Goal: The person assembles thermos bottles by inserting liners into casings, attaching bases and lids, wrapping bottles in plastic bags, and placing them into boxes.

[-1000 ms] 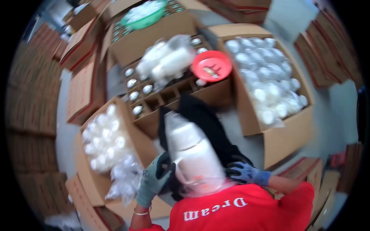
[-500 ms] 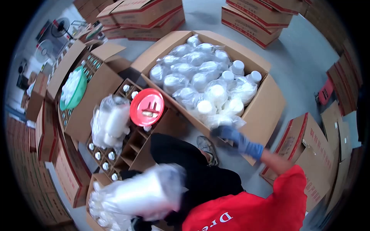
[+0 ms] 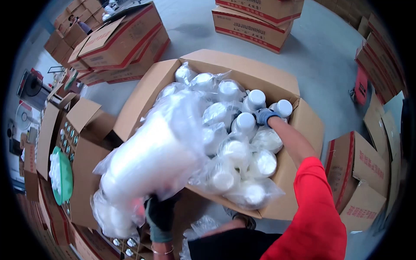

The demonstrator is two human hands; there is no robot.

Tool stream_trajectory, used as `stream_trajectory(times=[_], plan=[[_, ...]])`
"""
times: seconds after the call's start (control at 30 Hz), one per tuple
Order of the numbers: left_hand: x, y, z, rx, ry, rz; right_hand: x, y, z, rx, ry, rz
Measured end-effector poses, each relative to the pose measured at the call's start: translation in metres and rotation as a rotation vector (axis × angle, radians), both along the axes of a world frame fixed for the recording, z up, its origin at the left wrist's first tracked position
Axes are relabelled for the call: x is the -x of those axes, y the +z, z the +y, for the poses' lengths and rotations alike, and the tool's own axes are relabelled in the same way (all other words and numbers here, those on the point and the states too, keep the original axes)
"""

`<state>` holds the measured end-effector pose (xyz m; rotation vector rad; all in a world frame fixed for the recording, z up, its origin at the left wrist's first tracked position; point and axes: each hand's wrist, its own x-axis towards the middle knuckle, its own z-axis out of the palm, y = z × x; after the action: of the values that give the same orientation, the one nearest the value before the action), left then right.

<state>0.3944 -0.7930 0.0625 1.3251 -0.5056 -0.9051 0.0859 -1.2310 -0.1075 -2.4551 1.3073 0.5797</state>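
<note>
My left hand (image 3: 160,215), in a grey-green glove with dark fingers, is closed on a large clear plastic bag (image 3: 145,160) of white items, held up over the box's left side. My right hand (image 3: 265,116), in a blue glove, reaches into the open carton (image 3: 310,130) among bagged white containers. Its fingers are mostly hidden beside a white container (image 3: 245,123); a grip cannot be made out. More wrapped containers (image 3: 236,151) fill the carton.
A green basin (image 3: 65,175) sits by a carton of bottles at the left. Stacked cartons (image 3: 255,30) stand beyond, with another carton (image 3: 368,164) at the right. Below the held bag are silver-capped bottles (image 3: 130,251). A person (image 3: 82,25) is far at the upper left.
The view has swung toward the large carton. My left hand has raised the plastic bag over its left edge. My right hand has moved from the near edge in among the containers.
</note>
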Motion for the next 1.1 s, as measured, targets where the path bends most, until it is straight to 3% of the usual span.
stream_trajectory(times=[0.1, 0.17, 0.2, 0.27, 0.3, 0.37, 0.4, 0.47, 0.53, 0.57, 0.67, 0.7, 0.73, 0.77, 0.8, 0.87, 0.93, 0.97, 1.0, 1.07, 1.1], plan=[[0.01, -0.026, -0.084, 0.058, -0.139, -0.393, 0.0, 0.015, 0.003, -0.032, 0.04, 0.03], [0.012, -0.042, -0.122, 0.055, -0.143, -0.369, 0.011, 0.008, -0.011, -0.159, 0.059, -0.05], [0.008, -0.051, -0.13, 0.029, -0.186, -0.33, 0.026, 0.037, -0.007, -0.421, -0.157, -0.337], [0.001, -0.07, -0.147, -0.029, -0.272, -0.257, 0.021, 0.091, -0.001, -0.458, -0.161, -0.212], [-0.007, -0.08, -0.149, -0.139, -0.396, -0.642, 0.027, 0.083, -0.003, -0.329, -0.079, -0.263], [0.018, -0.081, -0.162, 0.031, -0.242, 0.001, 0.041, 0.046, -0.007, -0.06, 0.086, -0.371], [0.03, -0.081, -0.169, 0.126, -0.128, 0.291, 0.029, 0.031, -0.01, -0.197, -0.086, -0.262], [0.044, -0.063, -0.172, 0.057, -0.058, 0.176, 0.014, 0.002, -0.002, -0.249, -0.011, -0.082], [0.029, -0.074, -0.164, 0.074, -0.138, 0.277, 0.009, -0.007, -0.001, -0.229, 0.054, 0.054], [0.026, -0.077, -0.161, 0.09, -0.154, 0.191, 0.007, -0.005, 0.0, -0.215, 0.089, 0.127], [0.025, -0.076, -0.165, 0.072, -0.068, 0.193, 0.016, 0.058, 0.016, -0.232, -0.274, -0.175], [0.025, -0.072, -0.166, 0.061, -0.08, 0.02, 0.022, 0.088, 0.009, -0.739, -0.447, -0.43], [0.025, -0.068, -0.167, 0.046, -0.08, -0.153, 0.018, 0.124, 0.017, -0.671, -0.493, -0.457], [0.024, -0.059, -0.169, 0.046, -0.139, -0.538, 0.025, 0.148, 0.031, -0.726, -0.579, -0.755], [0.023, -0.056, -0.171, 0.046, -0.199, -0.921, 0.053, 0.119, 0.011, -0.707, -0.52, -0.804], [0.013, -0.079, -0.168, 0.005, -0.168, -0.115, 0.066, 0.198, 0.038, -0.55, -0.564, -0.911], [0.015, -0.083, -0.172, -0.106, -0.169, 0.193, 0.106, 0.218, 0.051, -0.441, -0.668, -1.152], [0.021, -0.074, -0.179, -0.193, -0.192, 0.097, 0.127, 0.225, 0.057, -0.372, -0.636, -1.211], [0.024, -0.08, -0.184, -0.223, -0.347, -0.177, 0.147, 0.24, 0.066, -0.367, -0.714, -1.155], [0.029, -0.091, -0.195, -0.227, -0.55, -0.784, 0.169, 0.229, 0.093, -0.349, -0.856, -1.351], [0.043, -0.091, -0.21, -0.212, -0.62, -1.128, 0.19, 0.191, 0.104, -0.01, -0.527, -1.286]])
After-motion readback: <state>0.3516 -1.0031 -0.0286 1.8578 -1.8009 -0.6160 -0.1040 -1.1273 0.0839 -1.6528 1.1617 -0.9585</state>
